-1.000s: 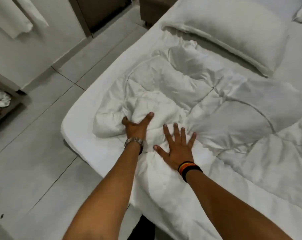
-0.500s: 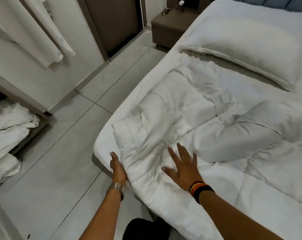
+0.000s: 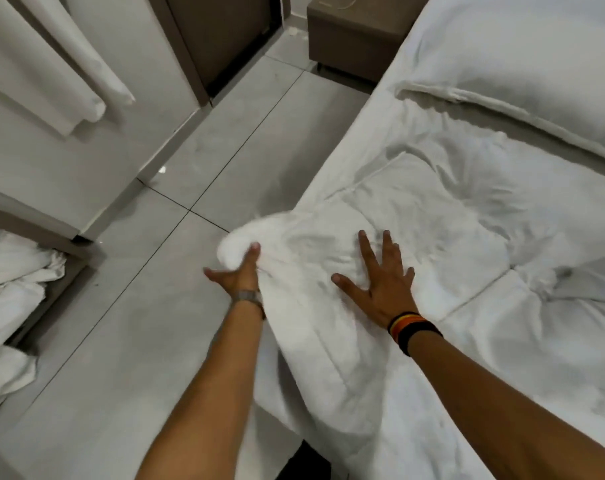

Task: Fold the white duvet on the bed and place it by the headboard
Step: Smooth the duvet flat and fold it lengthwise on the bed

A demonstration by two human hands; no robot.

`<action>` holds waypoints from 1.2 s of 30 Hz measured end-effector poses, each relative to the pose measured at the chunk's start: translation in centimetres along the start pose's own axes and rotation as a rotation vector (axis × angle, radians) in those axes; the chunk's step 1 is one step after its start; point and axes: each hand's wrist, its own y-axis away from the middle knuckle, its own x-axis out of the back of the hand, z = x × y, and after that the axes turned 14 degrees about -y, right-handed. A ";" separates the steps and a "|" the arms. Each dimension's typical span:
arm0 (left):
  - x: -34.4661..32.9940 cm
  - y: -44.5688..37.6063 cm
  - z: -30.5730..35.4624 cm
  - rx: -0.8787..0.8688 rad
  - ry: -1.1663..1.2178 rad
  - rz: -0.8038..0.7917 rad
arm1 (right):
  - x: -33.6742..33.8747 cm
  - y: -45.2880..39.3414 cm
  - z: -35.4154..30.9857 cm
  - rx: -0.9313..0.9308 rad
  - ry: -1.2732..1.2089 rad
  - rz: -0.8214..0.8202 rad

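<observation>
The white quilted duvet (image 3: 467,244) lies crumpled across the bed (image 3: 373,123), one corner hanging past the mattress's left edge. My left hand (image 3: 237,275), with a metal watch on its wrist, grips that overhanging corner from underneath, thumb on top of the cloth. My right hand (image 3: 380,282), with dark and orange bands on its wrist, lies flat on the duvet with fingers spread, a short way to the right of the left hand. A white pillow (image 3: 536,67) rests near the head of the bed, beyond the duvet.
Grey tiled floor (image 3: 148,306) runs along the bed's left side. A brown bedside table (image 3: 349,39) stands at the top, a dark door (image 3: 221,32) to its left. White cloth (image 3: 51,74) hangs at top left. Crumpled white linen (image 3: 10,306) fills a low shelf at far left.
My left hand has moved from the bunched duvet on the mattress out past the bed's edge, pulling the corner with it. My right hand stays flat on the duvet.
</observation>
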 end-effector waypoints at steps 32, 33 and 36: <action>-6.8 -18.1 8.3 -0.049 -1.009 -0.971 | -14.5 -15.6 -7.4 -0.408 -0.082 0.454; -6.9 -18.1 8.6 -0.043 -0.975 -0.996 | -14.6 -16.1 -7.9 -0.429 -0.097 0.460; -6.3 -17.6 11.1 -0.104 -0.811 -1.014 | -14.8 -16.4 -9.9 -0.485 -0.137 0.487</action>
